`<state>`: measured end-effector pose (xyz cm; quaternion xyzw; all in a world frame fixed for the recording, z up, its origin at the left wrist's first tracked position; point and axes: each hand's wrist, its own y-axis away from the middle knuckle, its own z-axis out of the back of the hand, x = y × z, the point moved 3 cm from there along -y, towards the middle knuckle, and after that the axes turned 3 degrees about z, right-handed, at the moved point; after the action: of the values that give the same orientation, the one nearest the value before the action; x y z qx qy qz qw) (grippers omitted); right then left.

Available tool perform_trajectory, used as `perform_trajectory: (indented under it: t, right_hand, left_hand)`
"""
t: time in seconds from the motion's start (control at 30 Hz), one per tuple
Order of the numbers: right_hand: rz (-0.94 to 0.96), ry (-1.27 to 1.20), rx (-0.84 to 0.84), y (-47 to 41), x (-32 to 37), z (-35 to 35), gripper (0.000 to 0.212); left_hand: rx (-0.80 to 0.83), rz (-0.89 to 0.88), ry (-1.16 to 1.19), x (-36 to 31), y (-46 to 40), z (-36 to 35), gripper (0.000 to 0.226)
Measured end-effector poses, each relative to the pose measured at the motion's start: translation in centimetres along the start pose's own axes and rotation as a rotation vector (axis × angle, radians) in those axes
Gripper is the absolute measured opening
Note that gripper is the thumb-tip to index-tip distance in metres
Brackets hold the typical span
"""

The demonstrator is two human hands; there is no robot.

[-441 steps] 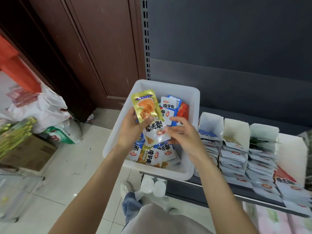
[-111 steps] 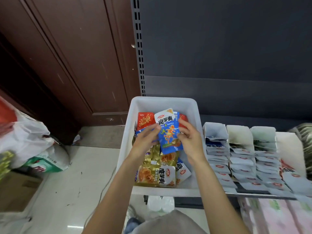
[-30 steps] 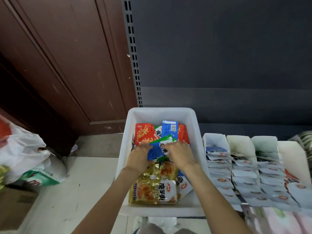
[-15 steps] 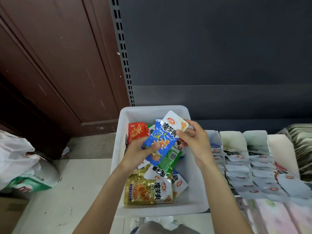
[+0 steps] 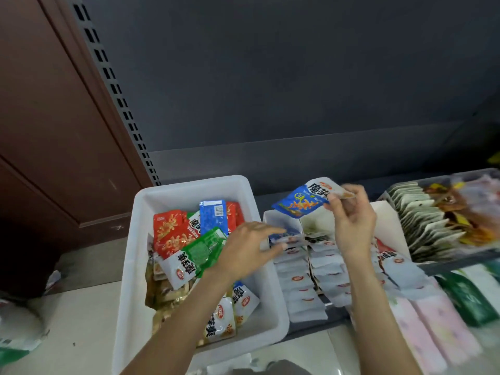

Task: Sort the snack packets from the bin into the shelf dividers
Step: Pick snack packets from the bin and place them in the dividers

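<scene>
The right hand [image 5: 351,223] pinched a blue packet [image 5: 303,200] above the far dividers [image 5: 281,220], the left hand [image 5: 249,244] lay loose, and the packet could slip into the wrong slot.

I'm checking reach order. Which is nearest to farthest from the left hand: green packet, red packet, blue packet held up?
From the left hand:
1. green packet, just left, in the bin.
2. red packet, farther left.
3. blue packet, up right, in the right hand.
</scene>
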<state>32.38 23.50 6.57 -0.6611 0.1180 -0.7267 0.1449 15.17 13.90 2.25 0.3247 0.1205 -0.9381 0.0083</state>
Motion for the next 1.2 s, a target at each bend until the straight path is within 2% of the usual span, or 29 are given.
perform_trajectory:
  t: [0.03, 0.1, 0.2, 0.3, 0.4, 0.53, 0.6, 0.7, 0.73, 0.8, 0.87, 0.9, 1.03, 1.2]
  right_hand:
    - [0.005, 0.069, 0.052, -0.2, -0.7, -0.2, 0.032]
    - [0.034, 0.252, 0.202, -0.4, -2.1, -1.1, 0.019]
    - [0.248, 0.649, 0.458, 0.1, -2.9, -2.7, 0.005]
    - [0.442, 0.891, 0.561, 0.6, -3.1, -3.4, 0.003]
    - [0.47, 1.012, 0.623, 0.6, -3.1, -3.5, 0.004]
    - [0.454, 1.033, 0.645, 1.1, -2.0, -3.4, 0.016]
    - [0.489, 0.875, 0.559, 2.0, -0.2, -3.7, 0.025]
    - [0.565, 0.641, 0.504, 4.6, 2.9, -5.8, 0.024]
    - [0.559, 0.599, 0.541, 5.7, 3.2, -6.9, 0.024]
    - [0.462, 0.605, 0.717, 7.8, 2.4, -9.7, 0.025]
    - [0.37, 0.708, 0.936, 9.9, 0.3, -12.4, 0.04]
    - [0.389, 0.796, 1.02, 10.7, -0.9, -13.4, 0.048]
    - [0.522, 1.03, 1.236, 12.7, -3.9, -15.7, 0.058]
    - [0.635, 1.019, 1.248, 13.2, -5.5, -16.4, 0.048]
  left_hand:
    - [0.047, -0.038, -0.06, -0.3, 0.1, -0.9, 0.038]
    - [0.076, -0.092, -0.101, -0.5, 0.4, -1.9, 0.028]
    - [0.052, -0.131, -0.089, -0.3, 1.0, -2.5, 0.017]
    - [0.035, -0.148, -0.097, -0.2, 1.1, -2.8, 0.015]
    - [0.006, -0.166, -0.111, -0.2, 1.1, -2.6, 0.013]
    - [-0.085, -0.084, -0.047, 0.2, 2.0, -1.2, 0.022]
    - [-0.192, 0.017, -0.006, 1.4, 3.2, 0.1, 0.027]
    - [-0.317, 0.236, -0.022, 5.3, 5.8, 1.7, 0.021]
    - [-0.287, 0.332, -0.043, 6.8, 6.6, 1.9, 0.022]
    - [-0.116, 0.507, -0.104, 9.0, 8.2, 1.7, 0.04]
    - [0.087, 0.602, -0.2, 9.8, 9.3, 1.2, 0.061]
    - [0.147, 0.611, -0.236, 10.0, 9.6, 0.9, 0.067]
    - [0.138, 0.599, -0.236, 10.1, 10.1, 0.6, 0.062]
    - [0.076, 0.641, -0.285, 10.9, 10.4, 1.6, 0.04]
